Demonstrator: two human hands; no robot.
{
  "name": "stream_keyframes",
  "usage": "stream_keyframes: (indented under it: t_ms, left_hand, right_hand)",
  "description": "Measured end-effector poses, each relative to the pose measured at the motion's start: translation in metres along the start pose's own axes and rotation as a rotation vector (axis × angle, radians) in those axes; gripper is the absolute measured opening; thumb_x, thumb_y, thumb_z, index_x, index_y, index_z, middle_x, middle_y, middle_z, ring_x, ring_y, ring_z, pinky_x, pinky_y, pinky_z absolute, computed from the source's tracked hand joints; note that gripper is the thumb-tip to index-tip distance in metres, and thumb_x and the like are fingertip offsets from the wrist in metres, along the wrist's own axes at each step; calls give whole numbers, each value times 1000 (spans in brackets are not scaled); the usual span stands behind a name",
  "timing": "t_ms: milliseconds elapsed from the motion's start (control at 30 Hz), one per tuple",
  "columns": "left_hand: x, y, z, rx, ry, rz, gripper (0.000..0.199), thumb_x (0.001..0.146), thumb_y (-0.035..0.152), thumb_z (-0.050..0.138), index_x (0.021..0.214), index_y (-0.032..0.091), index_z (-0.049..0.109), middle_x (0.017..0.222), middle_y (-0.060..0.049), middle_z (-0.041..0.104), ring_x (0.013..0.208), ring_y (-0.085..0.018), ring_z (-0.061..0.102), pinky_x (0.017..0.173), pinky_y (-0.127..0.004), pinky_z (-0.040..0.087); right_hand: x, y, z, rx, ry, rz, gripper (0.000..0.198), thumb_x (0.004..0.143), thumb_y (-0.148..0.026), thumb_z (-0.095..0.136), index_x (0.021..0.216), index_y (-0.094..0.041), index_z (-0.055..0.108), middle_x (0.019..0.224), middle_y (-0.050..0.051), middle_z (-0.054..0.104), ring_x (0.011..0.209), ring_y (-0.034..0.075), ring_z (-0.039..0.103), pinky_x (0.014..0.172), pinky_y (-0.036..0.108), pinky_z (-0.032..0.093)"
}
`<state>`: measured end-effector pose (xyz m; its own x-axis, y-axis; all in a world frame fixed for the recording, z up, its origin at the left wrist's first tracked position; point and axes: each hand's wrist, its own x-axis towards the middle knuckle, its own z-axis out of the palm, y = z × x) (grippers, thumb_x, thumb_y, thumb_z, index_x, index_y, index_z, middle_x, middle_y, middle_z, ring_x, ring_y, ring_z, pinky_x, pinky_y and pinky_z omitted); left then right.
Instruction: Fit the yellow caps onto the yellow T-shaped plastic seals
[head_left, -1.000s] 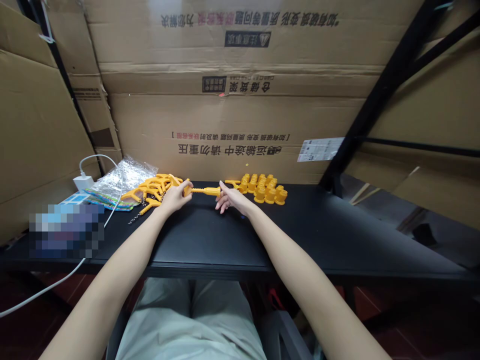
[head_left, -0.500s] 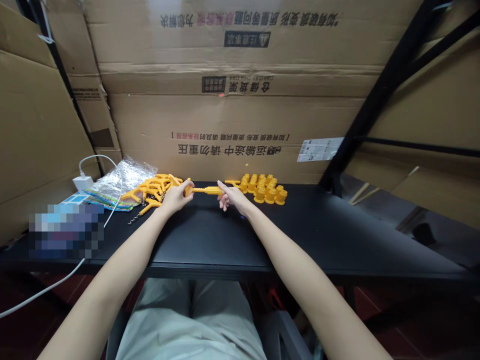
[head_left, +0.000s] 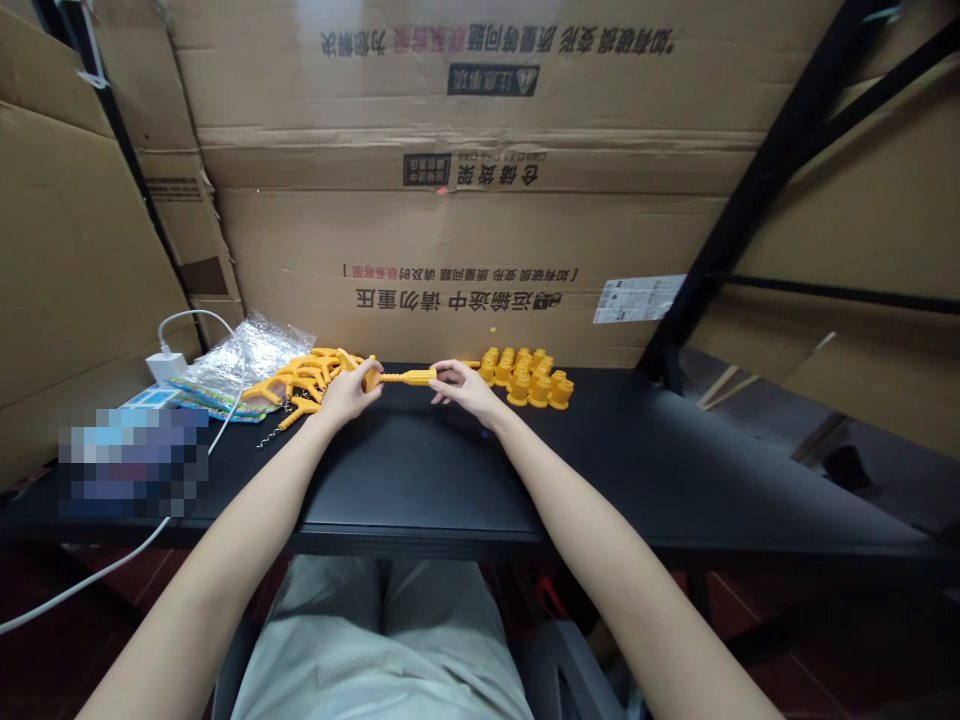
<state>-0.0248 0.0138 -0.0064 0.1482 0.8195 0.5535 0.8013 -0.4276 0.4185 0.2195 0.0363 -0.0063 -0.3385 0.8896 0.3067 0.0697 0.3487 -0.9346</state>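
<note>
A yellow corkscrew point(head_left: 407, 377) with a sleeve-like yellow part at its right end is held level between my hands, just above the black table. My left hand point(head_left: 351, 392) is closed around its handle end. At the other end, the thumb and fingers of my right hand point(head_left: 465, 390) pinch the tip of the yellow sleeve. Beside my left hand lies a pile of yellow-handled corkscrews point(head_left: 304, 378), some with bare metal spirals showing. Just beyond my right hand, several yellow flanged caps point(head_left: 538, 385) stand in rows. A yellow piece point(head_left: 471, 364) is partly hidden behind my right hand.
Clear plastic wrap point(head_left: 255, 350) and colourful packets point(head_left: 217, 400) lie at the left, near a white charger point(head_left: 166, 366) whose cable crosses the table point(head_left: 420, 490). A blurred-out object point(head_left: 133, 462) sits in front. Cardboard point(head_left: 465, 230) walls the back; a black frame post point(head_left: 750, 200) rises at right.
Both hands have shifted slightly left with the corkscrew. My right hand's fingers have changed their grip and now pinch nearer the sleeve's tip, leaving more of it showing.
</note>
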Motion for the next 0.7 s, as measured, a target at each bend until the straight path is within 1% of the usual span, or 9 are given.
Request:
stream_keyframes:
  t_ms: [200,367,467,600,700]
  left_hand:
    - [-1,1,0,17,4,15,29,78,37,64,103,23,59,60,6,50,56,-11,50,59,-22,38]
    - [-1,3,0,32,-5,33,31,77,38,66,103,23,59,61,5,52,56,-12,51,60,-22,38]
    - [-1,4,0,35,0,39,31,77,39,67,103,23,59,61,5,52,56,-12,51,60,-22,38]
    - [-1,4,0,41,2,27,33,77,41,66,104,23,60,60,5,52,56,-12,51,59,-22,38]
    - [-2,4,-1,44,1,21,35,78,44,65,104,22,60,61,4,52,57,-13,52,59,-23,37]
  right_hand:
    - [-1,-1,2,5,33,40,43,68,-43,76,97,-19,55,82,1,69,55,10,65,51,20,47]
    - [0,-5,3,8,41,99,35,75,-46,72,87,-17,58,67,1,69,52,10,64,50,19,46]
    - [1,-6,5,3,62,137,32,80,-46,68,82,-16,58,62,1,67,50,9,63,48,18,45]
    - [1,-7,6,6,71,161,28,83,-43,66,81,-16,58,61,1,67,49,9,62,48,17,45]
    - [0,-8,4,11,35,177,25,85,-39,65,87,-15,59,67,2,69,52,10,64,50,18,46]
